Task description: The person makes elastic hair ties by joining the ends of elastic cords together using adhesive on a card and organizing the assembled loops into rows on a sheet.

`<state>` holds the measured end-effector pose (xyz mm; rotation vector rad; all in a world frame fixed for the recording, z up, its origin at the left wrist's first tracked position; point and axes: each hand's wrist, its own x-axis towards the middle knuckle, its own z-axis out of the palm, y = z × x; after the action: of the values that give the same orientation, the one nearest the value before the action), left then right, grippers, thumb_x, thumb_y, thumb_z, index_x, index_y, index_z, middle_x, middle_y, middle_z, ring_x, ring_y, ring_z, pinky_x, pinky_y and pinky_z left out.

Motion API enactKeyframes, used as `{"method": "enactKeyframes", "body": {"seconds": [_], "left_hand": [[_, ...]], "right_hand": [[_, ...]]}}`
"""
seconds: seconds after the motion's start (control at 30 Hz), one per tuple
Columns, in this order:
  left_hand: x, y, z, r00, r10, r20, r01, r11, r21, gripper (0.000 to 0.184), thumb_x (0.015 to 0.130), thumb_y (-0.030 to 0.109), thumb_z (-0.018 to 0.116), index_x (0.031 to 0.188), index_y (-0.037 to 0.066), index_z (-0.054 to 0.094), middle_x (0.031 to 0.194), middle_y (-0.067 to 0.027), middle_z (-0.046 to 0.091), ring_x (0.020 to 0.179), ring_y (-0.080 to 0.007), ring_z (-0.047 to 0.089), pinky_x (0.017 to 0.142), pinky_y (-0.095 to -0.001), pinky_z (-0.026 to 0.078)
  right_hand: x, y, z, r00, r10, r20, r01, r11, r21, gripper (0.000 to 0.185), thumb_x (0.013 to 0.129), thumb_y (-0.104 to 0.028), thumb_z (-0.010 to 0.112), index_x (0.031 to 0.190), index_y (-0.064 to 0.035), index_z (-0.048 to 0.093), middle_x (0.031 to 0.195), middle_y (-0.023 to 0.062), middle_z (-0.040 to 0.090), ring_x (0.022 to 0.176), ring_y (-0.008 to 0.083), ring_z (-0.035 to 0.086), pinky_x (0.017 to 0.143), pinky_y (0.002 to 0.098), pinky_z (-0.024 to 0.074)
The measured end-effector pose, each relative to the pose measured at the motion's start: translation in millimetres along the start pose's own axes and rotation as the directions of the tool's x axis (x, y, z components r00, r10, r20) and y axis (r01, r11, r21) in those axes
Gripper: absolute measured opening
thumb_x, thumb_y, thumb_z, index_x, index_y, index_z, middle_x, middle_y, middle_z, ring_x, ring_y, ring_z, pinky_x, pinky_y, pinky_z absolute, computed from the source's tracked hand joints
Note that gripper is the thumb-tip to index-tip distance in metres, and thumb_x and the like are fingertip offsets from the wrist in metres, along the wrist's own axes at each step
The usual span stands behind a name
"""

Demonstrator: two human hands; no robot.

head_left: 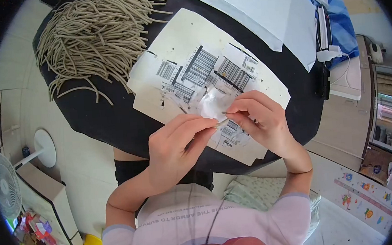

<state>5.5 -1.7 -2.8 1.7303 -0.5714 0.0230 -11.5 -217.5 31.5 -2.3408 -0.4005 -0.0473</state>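
Note:
My left hand is closed in a pinch, thumb against forefinger, and what lies between the tips is too small to make out. Close beside it, my right hand pinches too, with a tiny dark bit showing at its fingertips. Both hands are over a cream cardboard sheet covered with barcode labels. A glossy white piece, like film or paper, lies just beyond the fingertips; whether the fingers grip its near edge I cannot tell.
A large heap of tan cord-like strands covers the far left of the black table. White sheets lie at the far right, near a white plug with a cable. A fan stands at left.

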Motion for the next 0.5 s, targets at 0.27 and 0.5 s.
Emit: {"method": "enactKeyframes", "body": {"seconds": [0.27, 0.5], "left_hand": [[-0.7, -0.5, 0.3, 1.000, 0.000, 0.002, 0.000, 1.000, -0.015, 0.019, 0.078, -0.003, 0.075, 0.095, 0.003, 0.069, 0.088, -0.0083, 0.067, 0.064, -0.0180, 0.064, 0.054, -0.0267, 0.051], [0.7, 0.6, -1.1, 1.000, 0.011, 0.010, -0.011, 1.000, 0.003, 0.020, 0.077, -0.003, 0.075, 0.095, 0.004, 0.068, 0.088, -0.0089, 0.067, 0.066, -0.0198, 0.065, 0.055, -0.0277, 0.052]], "right_hand": [[2.7, -1.4, -1.1, 0.999, -0.032, -0.028, 0.030, 0.999, -0.045, 0.019, 0.079, -0.001, 0.074, 0.096, -0.0011, 0.067, 0.091, 0.0110, 0.065, 0.077, 0.0259, 0.065, 0.065, 0.0333, 0.0539], [2.7, -1.4, -1.4, 1.000, -0.001, -0.013, 0.001, 1.000, -0.024, 0.019, 0.079, 0.001, 0.074, 0.096, -0.0002, 0.066, 0.090, 0.0109, 0.064, 0.074, 0.0252, 0.065, 0.063, 0.0325, 0.0543]]}}
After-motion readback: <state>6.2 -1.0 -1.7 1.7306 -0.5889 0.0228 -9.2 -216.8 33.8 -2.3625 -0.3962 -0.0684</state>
